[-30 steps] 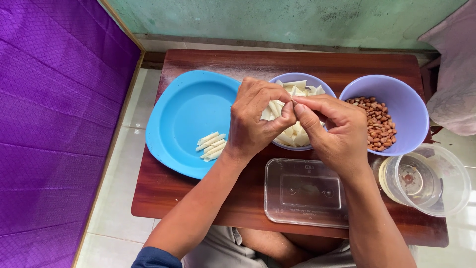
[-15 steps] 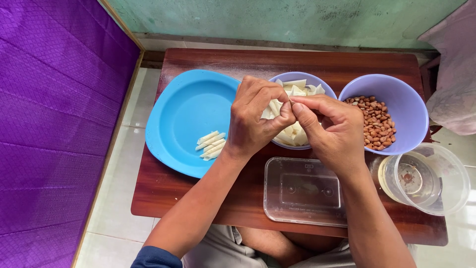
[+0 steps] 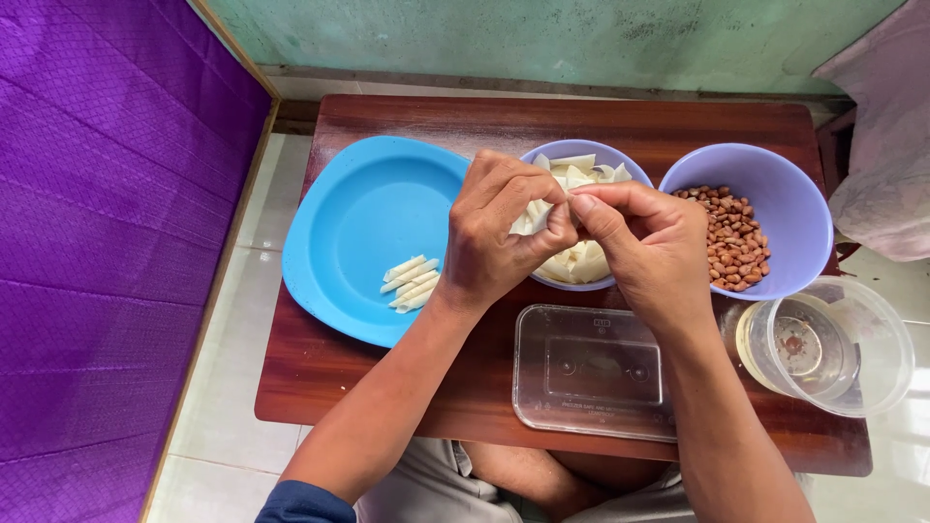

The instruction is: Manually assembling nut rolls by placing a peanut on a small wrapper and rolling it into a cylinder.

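Note:
My left hand and my right hand meet above a lilac bowl of pale dough wrappers. Both pinch one small pale wrapper between fingertips, held over the bowl. To the left, a blue plate carries several thin rolled white sticks. A second lilac bowl of brown peanuts stands right of my right hand. What lies inside the pinched wrapper is hidden by my fingers.
A clear rectangular plastic box lies in front of my hands near the table's front edge. A clear round tub with liquid sits at the front right. The small wooden table borders a purple mat and white floor tiles.
Both hands stay together over the wrapper bowl; the fingers have shifted slightly on the wrapper. Nothing else has moved.

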